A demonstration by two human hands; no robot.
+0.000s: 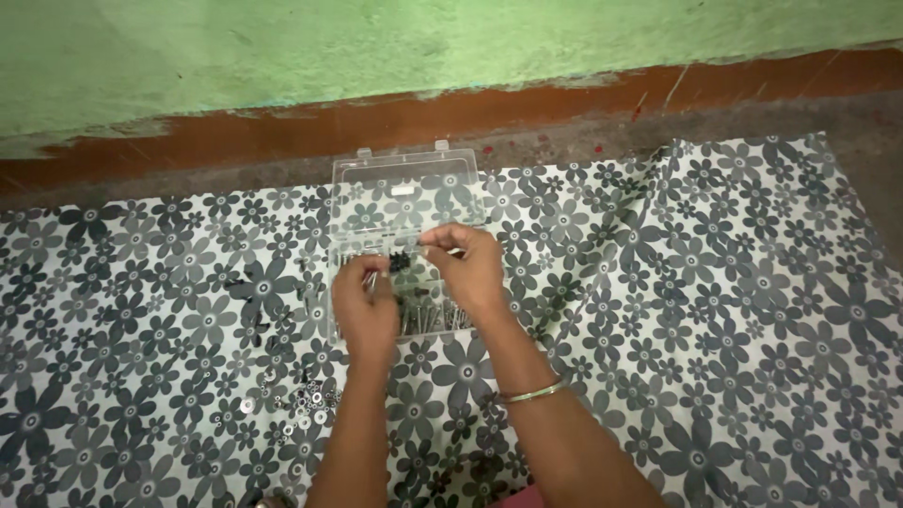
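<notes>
Both hands over clear box [406, 188]: left hand [362, 306] pinches small screw, right hand [470, 268] fingertips pressed together on tiny part. Step, likely: sorting hardware into compartments. Next needs careful placement; loose washers [306, 406] nearby on cloth [705, 329].

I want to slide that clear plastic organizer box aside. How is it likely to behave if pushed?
The clear plastic box looks thin-walled, so probably light. Its lid lies open, so the screws inside may rattle or spill. The flowered cloth beneath may bunch.
</notes>
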